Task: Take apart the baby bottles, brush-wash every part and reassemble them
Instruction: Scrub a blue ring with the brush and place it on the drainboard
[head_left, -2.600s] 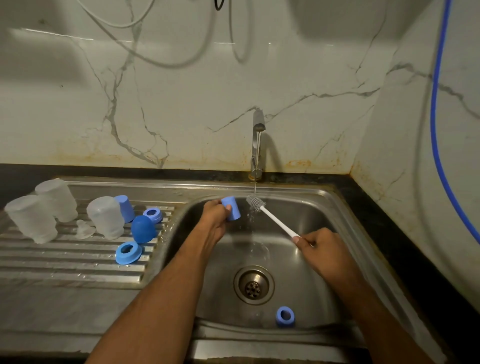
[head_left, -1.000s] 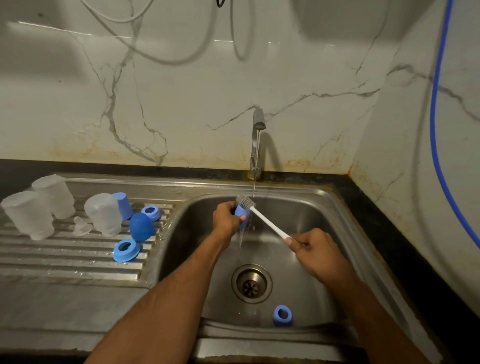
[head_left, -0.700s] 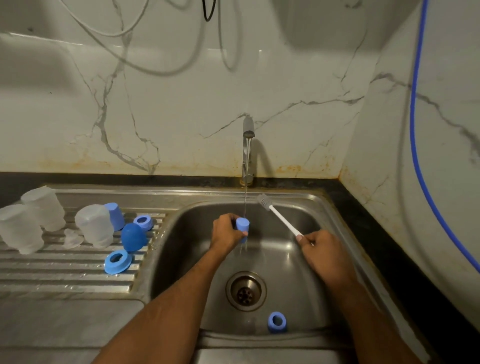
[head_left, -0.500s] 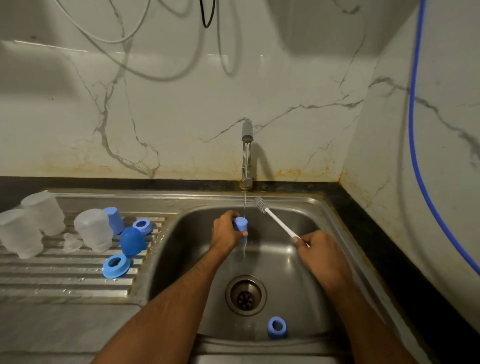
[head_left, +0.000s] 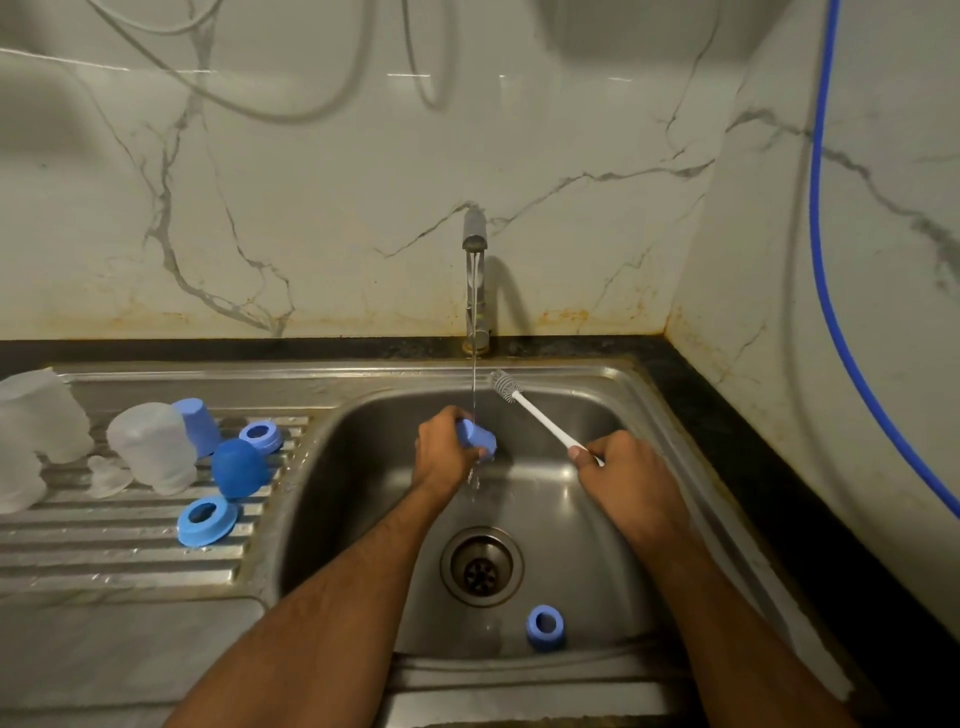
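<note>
Nearest me a blue ring (head_left: 544, 626) lies on the sink (head_left: 597, 519) floor. My left hand (head_left: 445, 451) grips the blue cap (head_left: 477, 435) under the stream, its axis pointing right toward the brush (head_left: 540, 415) clenched in my right hand (head_left: 623, 470), bristles beyond.

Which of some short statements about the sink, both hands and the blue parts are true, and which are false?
1. The left hand holds a blue cap under the running water. True.
2. The right hand holds a sponge. False: it grips a white brush.
3. The brush head is inside the cap. False: it is apart, raised to the right.
4. A blue ring lies in the sink basin. True.
</note>
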